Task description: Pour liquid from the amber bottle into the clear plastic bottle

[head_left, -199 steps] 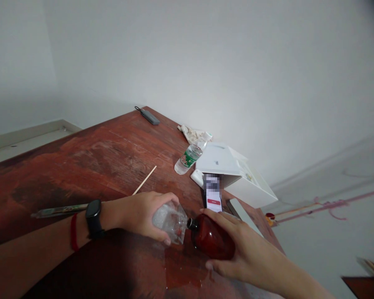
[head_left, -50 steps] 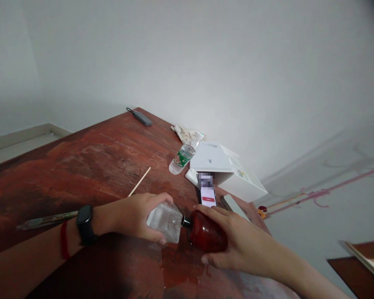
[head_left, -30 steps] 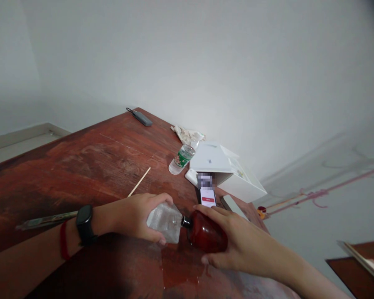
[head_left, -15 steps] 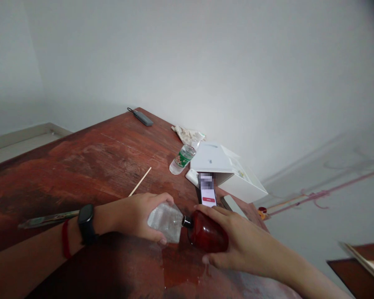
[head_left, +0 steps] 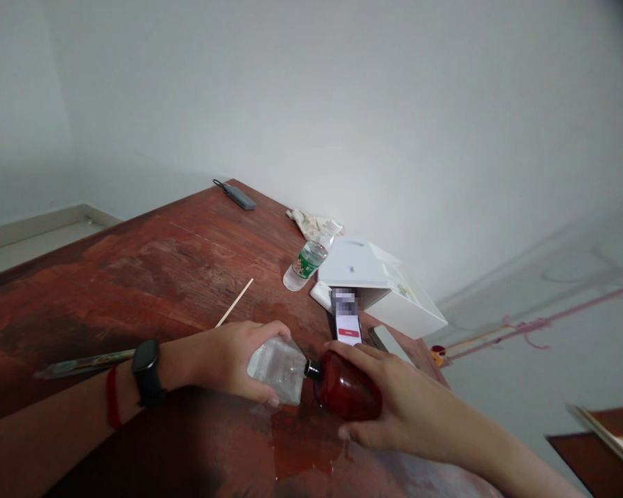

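My left hand is wrapped round a clear, square-sided container, tipped on its side with its face towards the right. In my right hand lies a dark red, rounded bottle, tilted so that its shiny dark neck points left. The bottle's neck meets the near side of the container or sits just by it; I cannot tell whether it is inside. Below them both, a wet patch shines on the reddish wooden table.
Beyond my hands stand a water bottle with a green label and a white box; a phone leans against the box. A thin stick, a grey device, a crumpled cloth and a clear-wrapped packet lie about.
Nearly nothing differs. The whole view has shifted by a few pixels, and both hands keep their hold on the container and the red bottle.
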Motion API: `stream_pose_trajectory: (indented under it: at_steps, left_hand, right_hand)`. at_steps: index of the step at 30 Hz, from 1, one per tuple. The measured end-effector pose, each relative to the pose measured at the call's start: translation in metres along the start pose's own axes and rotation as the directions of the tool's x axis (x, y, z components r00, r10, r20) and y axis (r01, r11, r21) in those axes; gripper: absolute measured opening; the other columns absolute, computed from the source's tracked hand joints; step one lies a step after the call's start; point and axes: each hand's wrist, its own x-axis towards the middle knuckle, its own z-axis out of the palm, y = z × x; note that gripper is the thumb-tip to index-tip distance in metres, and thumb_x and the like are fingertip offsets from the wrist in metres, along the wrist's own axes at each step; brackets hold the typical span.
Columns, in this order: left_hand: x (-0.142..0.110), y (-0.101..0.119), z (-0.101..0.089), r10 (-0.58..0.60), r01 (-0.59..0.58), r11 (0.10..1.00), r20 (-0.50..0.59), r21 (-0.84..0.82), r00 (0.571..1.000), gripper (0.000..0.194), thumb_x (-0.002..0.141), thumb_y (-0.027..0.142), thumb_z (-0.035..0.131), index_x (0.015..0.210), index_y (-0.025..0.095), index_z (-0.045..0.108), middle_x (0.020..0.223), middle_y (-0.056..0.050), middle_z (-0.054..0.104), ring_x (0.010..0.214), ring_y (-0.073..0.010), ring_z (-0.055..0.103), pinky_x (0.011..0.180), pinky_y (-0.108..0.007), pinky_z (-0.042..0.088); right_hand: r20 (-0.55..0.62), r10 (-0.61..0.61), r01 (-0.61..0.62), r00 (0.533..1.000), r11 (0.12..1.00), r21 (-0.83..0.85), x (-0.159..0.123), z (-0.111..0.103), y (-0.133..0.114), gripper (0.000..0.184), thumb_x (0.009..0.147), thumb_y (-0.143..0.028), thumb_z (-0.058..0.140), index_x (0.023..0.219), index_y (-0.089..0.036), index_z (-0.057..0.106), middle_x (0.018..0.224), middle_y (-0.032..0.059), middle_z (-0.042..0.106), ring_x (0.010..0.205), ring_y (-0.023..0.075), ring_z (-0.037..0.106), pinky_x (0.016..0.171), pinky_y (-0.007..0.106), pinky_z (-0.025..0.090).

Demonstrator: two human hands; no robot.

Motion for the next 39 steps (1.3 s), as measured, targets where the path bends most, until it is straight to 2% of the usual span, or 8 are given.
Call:
stream_pose_trajectory:
  at_steps: [8, 19, 31, 39]
  left_hand:
    - [-0.0009, -0.0017, 0.0007, -0.005, 0.005, 1.000, -0.005, 0.009, 1.000, 0.077, 0.071, 0.031, 0.099, 0.138, 0.026, 0.061, 0.130, -0.007, 0.079, 0.121, -0.0367, 0.076, 0.103, -0.041, 0.054]
    - [0.0004, -0.0039, 0.0030, 0.017, -0.016, 1.000, -0.020, 0.017, 1.000, 0.078, 0.072, 0.037, 0.099, 0.139, 0.026, 0.060, 0.129, -0.007, 0.079, 0.119, -0.0358, 0.077, 0.103, -0.041, 0.055]
    - [-0.0007, -0.0038, 0.0024, 0.014, -0.014, 1.000, -0.016, 0.022, 1.000, 0.076, 0.074, 0.038, 0.096, 0.139, 0.027, 0.059, 0.131, -0.007, 0.079, 0.120, -0.0363, 0.076, 0.103, -0.041, 0.055]
    - [-0.0008, -0.0018, 0.0009, 0.010, -0.010, 1.000, -0.016, 0.008, 1.000, 0.075, 0.072, 0.038, 0.097, 0.137, 0.027, 0.061, 0.129, -0.007, 0.079, 0.118, -0.0370, 0.077, 0.103, -0.042, 0.056]
  right_hand:
    - [0.030, 0.047, -0.047, 0.998, 0.999, -0.017, 0.0017, -0.0014, -0.0004, 0.099, 0.075, -0.037, 0.092, 0.166, -0.021, 0.056, 0.159, 0.0178, 0.069, 0.140, 0.0433, 0.069, 0.116, 0.055, 0.056]
    - [0.022, 0.052, -0.052, 0.998, 0.999, -0.012, 0.0003, -0.0013, -0.0023, 0.098, 0.074, -0.037, 0.093, 0.164, -0.024, 0.058, 0.155, 0.0161, 0.072, 0.137, 0.0442, 0.070, 0.115, 0.057, 0.056]
    - [0.013, 0.013, -0.013, 1.000, 1.000, 0.001, 0.0003, -0.0025, -0.0027, 0.091, 0.075, -0.035, 0.091, 0.160, -0.027, 0.061, 0.149, 0.0143, 0.076, 0.129, 0.0423, 0.074, 0.109, 0.051, 0.059]
    - [0.013, 0.035, -0.035, 0.999, 0.999, -0.012, 0.0003, -0.0026, -0.0032, 0.096, 0.074, -0.036, 0.092, 0.163, -0.023, 0.059, 0.152, 0.0170, 0.074, 0.133, 0.0443, 0.072, 0.116, 0.057, 0.054]
